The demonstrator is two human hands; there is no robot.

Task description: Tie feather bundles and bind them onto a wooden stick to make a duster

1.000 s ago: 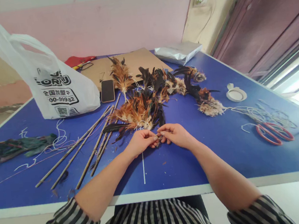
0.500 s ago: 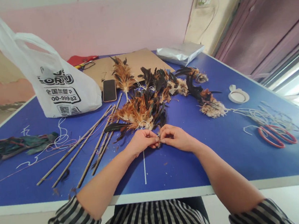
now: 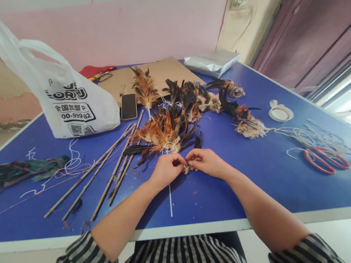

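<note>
Fingers of left hand (image 3: 165, 172) and right hand (image 3: 209, 162) pinching one feather tuft (image 3: 186, 170), one phone (image 3: 128, 106), one bag (image 3: 73, 105)

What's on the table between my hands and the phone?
Head view: a bundle of brown and black feathers lies between the phone and the left hand and right hand, both pinching a small tuft.

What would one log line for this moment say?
left hand, right hand: pinch small feather | behind: feather bunch | left: sticks
</note>
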